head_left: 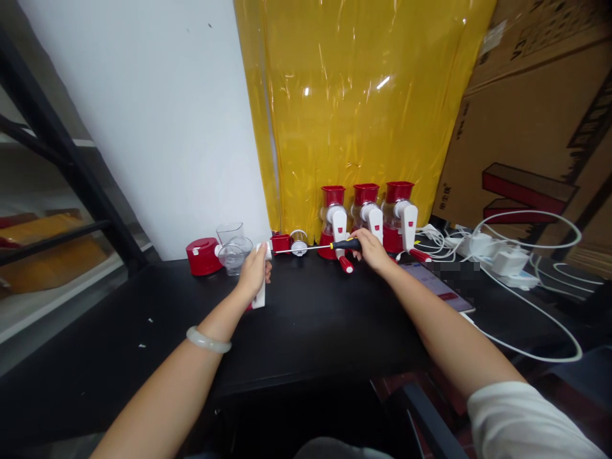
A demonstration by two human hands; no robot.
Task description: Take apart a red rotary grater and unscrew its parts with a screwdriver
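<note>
**Screwdriver (347, 245) Meets White Crank (260, 297) Above Black Bench (325, 338)**

A person's left hand (255, 273), a pale bracelet (209, 340) on the wrist, grips the white crank upright near the front of a row of kitchen parts, its fingers closed around the piece. The right hand (370, 250) has its fingers wrapped about the black-and-yellow handle of the screwdriver, whose shaft runs level toward the crank's upper end; whether the tip is seated there is too small to tell. Beyond the left hand sit a red base (203, 257) and a clear container (234, 255), side by side. Behind the shaft are a red hopper (281, 243) and a metal drum (299, 241). Three red-and-white grinders (368, 220) line up beside the right hand, before a yellow sheet (363, 95). Near the right forearm lies a flat-screened device (437, 285), with white cables (530, 217) and power adapters (509, 262) farther right, before a large cardboard box (521, 134).
</note>
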